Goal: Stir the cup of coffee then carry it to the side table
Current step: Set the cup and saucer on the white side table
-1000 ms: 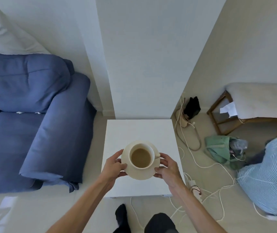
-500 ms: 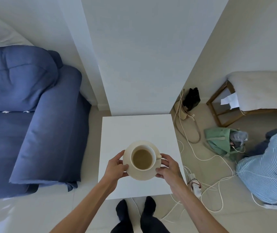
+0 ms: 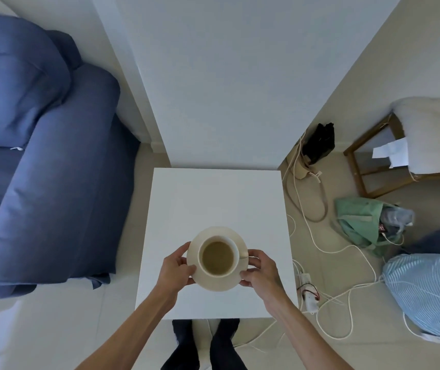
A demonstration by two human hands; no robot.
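Note:
A cream cup of milky coffee (image 3: 218, 258) stands upright on a cream saucer (image 3: 215, 283). My left hand (image 3: 175, 269) grips the saucer's left rim and my right hand (image 3: 262, 271) grips its right rim, near the cup's handle. I hold the saucer above the near half of a square white side table (image 3: 216, 198). Whether the saucer touches the tabletop cannot be told. No spoon shows.
A blue sofa (image 3: 40, 161) stands left of the table. A white pillar (image 3: 227, 76) rises behind it. White cables and a power strip (image 3: 308, 296) lie on the floor to the right, with a green bag (image 3: 360, 222), a wooden stool (image 3: 373, 166) and a person in a striped shirt (image 3: 432, 284).
I have stepped closer to the side table, which now fills more of the view. My feet stand at its near edge. Both hands keep the same hold on the saucer.

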